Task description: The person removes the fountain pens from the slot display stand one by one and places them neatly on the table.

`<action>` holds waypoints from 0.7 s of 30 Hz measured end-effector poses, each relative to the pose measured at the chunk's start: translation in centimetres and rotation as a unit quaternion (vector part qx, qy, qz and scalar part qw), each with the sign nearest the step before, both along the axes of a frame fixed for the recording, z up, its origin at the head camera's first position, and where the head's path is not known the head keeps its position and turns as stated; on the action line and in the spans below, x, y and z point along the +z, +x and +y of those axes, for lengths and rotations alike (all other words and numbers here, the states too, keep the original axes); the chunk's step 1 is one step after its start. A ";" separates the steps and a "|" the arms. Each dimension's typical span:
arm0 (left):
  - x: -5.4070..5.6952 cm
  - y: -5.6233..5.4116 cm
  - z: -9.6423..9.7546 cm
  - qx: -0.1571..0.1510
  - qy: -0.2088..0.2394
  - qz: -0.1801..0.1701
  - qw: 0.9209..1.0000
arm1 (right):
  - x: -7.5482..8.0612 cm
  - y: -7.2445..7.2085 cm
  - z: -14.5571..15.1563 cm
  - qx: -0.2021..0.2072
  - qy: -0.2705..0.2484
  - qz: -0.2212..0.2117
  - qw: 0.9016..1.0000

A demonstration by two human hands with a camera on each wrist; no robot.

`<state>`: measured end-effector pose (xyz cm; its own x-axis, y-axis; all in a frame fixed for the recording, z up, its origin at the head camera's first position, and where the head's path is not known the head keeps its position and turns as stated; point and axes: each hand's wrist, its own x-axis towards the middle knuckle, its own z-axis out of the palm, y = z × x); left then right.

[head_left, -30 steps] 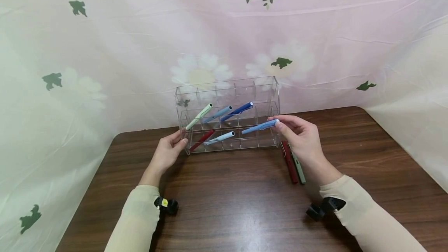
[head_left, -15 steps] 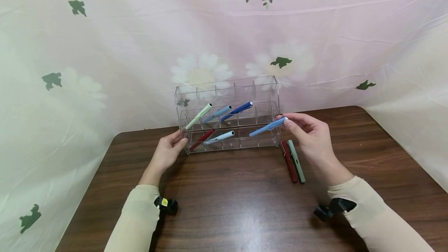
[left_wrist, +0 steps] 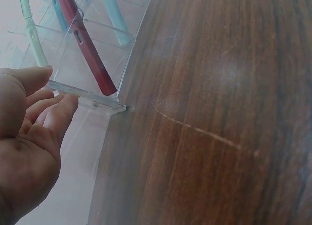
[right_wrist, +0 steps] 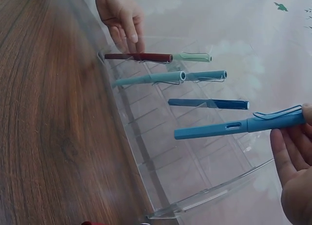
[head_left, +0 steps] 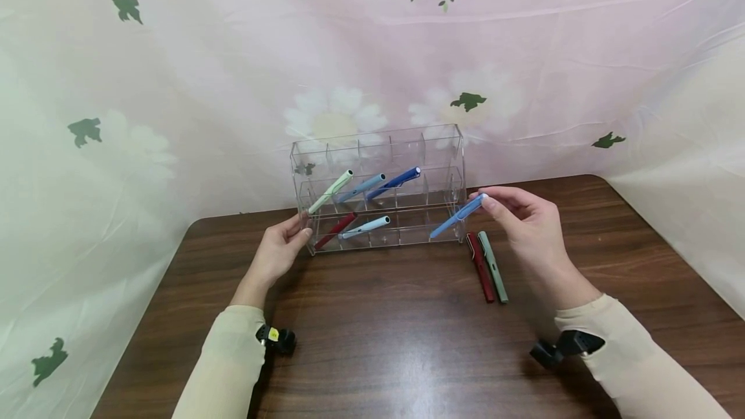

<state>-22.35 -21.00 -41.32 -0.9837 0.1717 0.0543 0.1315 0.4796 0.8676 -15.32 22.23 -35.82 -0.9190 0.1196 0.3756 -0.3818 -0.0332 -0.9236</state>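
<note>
A clear acrylic pen rack (head_left: 401, 241) stands at the back of the table. My left hand (head_left: 279, 252) pinches its left end wall, thumb on one side and fingers on the other in the left wrist view. With its fingertips my right hand (head_left: 528, 231) pinches a light blue pen (head_left: 458, 215) by the cap end, the barrel slanting down-left over the rack's lower right slots. Leaning in the rack are a pale green pen (head_left: 330, 193), a greyish-blue pen (head_left: 362, 188), a dark blue pen (head_left: 394, 184), a dark red pen (head_left: 335, 231) and a pale blue pen (head_left: 365, 228).
Right of the rack, a dark red pen (head_left: 480, 268) and a sage green pen (head_left: 493, 268) lie side by side on the brown wooden table (head_left: 372, 335). A patterned cloth backdrop (head_left: 233, 83) hangs close behind the rack.
My right hand has moved to the right with the light blue pen, whose lower end now tilts more steeply down. My left hand has stayed at the rack's left end.
</note>
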 end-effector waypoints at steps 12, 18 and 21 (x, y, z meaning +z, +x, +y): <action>0.0 0.0 0.0 0.002 0.007 -0.005 1.000 | 0.2 0.2 0.9 -0.023 -0.007 0.004 1.000; 0.0 0.0 0.0 0.000 0.008 -0.007 1.000 | 0.1 0.2 1.4 -0.044 -0.001 -0.004 0.999; 0.1 0.0 0.0 -0.001 0.010 -0.008 1.000 | 0.0 0.1 1.6 -0.053 0.003 -0.005 0.999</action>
<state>-22.35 -21.01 -41.22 -0.9840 0.1731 0.0427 0.1193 0.4614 0.8791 -15.17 23.86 -35.85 -0.9050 0.2135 0.3680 -0.3739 0.0132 -0.9274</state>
